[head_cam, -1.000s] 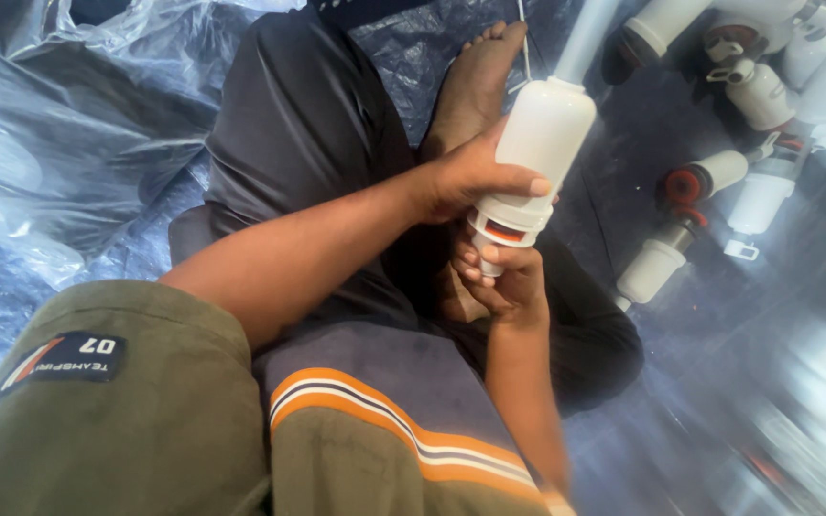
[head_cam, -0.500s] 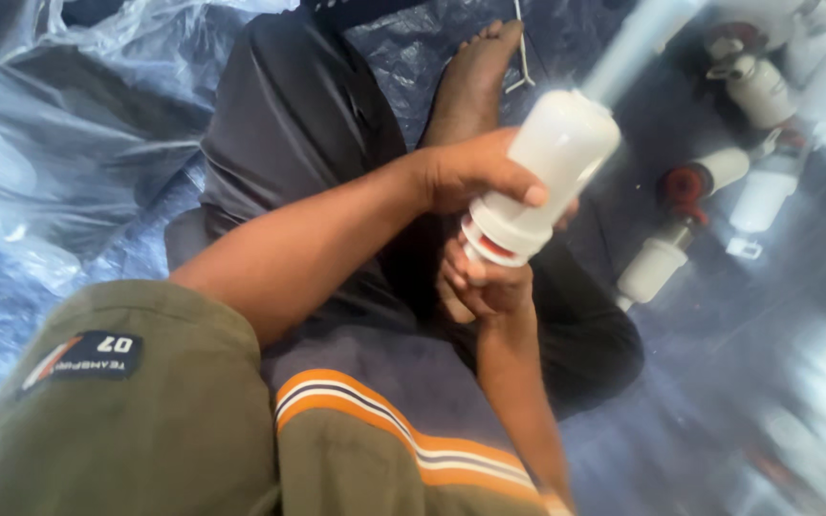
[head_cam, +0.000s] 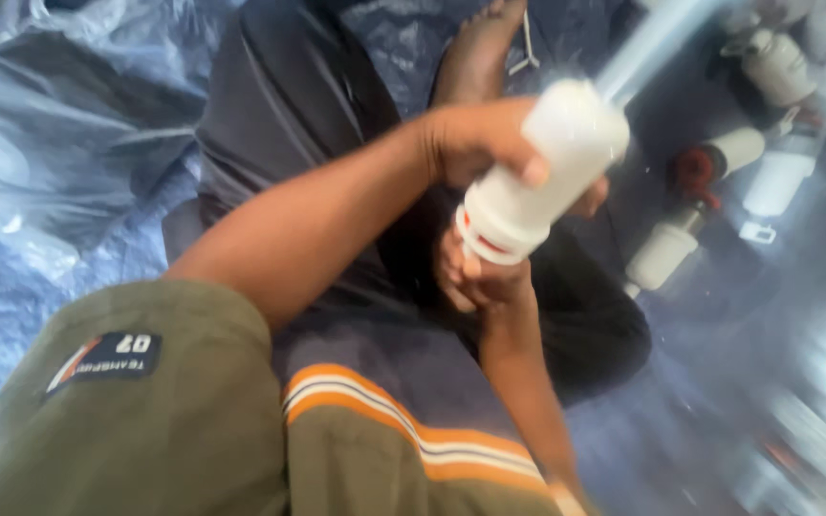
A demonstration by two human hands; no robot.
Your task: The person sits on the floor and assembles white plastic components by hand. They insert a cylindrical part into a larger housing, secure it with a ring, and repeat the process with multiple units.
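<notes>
While we look down past the olive sleeve [head_cam: 117,411] and the orange-striped shirt hem [head_cam: 403,435] nearest us, our right hand [head_cam: 475,277] comes up from below with its fingers gathered at the bottom end of the white cylinder [head_cam: 547,172], right where a thin red ring circles it; whether those fingers are pinching a cap or only touching the end we cannot tell, the blur hides it. Just above, our left hand [head_cam: 489,143] is wrapped firmly round the cylinder's body, thumb across the front, so the piece is held tilted in the air over our lap, its lower end turned down toward the other hand, which looks like a way to steady the body while the end is worked. A pale tube [head_cam: 657,38] runs off from the cylinder's top toward the upper right. Behind the hands sit our dark trousers [head_cam: 289,105] and a bare foot [head_cam: 475,53], legs folded on the blue plastic sheeting [head_cam: 40,143]. Farther out on the right, well apart from the hands, lie several more white cylinders [head_cam: 666,253], one with a red end [head_cam: 695,172]. Open sheeting lies to the left; the right side is crowded
</notes>
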